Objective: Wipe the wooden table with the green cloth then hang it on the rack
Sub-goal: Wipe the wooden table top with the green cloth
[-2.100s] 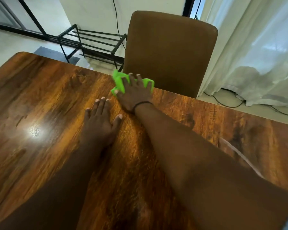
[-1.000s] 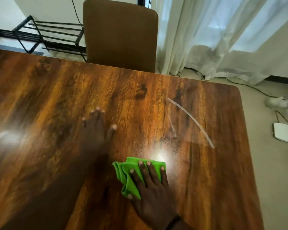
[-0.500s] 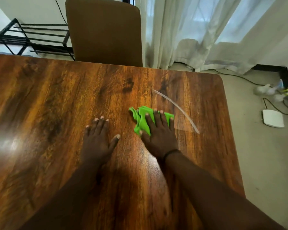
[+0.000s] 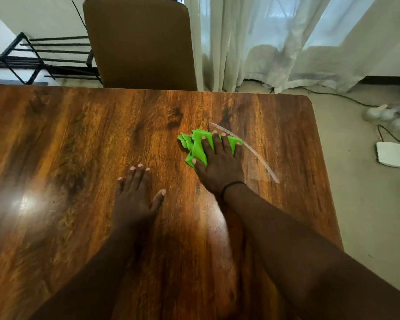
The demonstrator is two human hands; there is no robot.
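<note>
The glossy wooden table (image 4: 79,139) fills most of the view. A bunched green cloth (image 4: 194,145) lies on it right of centre. My right hand (image 4: 218,167) lies flat on the cloth with straight fingers and presses it to the wood. My left hand (image 4: 134,197) rests flat on the bare table, fingers straight, a short way left of and nearer than the cloth. A black metal rack (image 4: 44,58) stands on the floor beyond the table's far left edge.
A brown chair (image 4: 141,45) stands at the far edge, behind the cloth. White curtains (image 4: 286,38) hang at the back right. On the floor to the right lie cables, a white flat device (image 4: 391,154) and small white objects. A pale curved streak (image 4: 252,151) crosses the table by my right hand.
My right hand has slid the cloth away from me, from near the front of the table out toward the far edge. My left hand has stayed flat in place.
</note>
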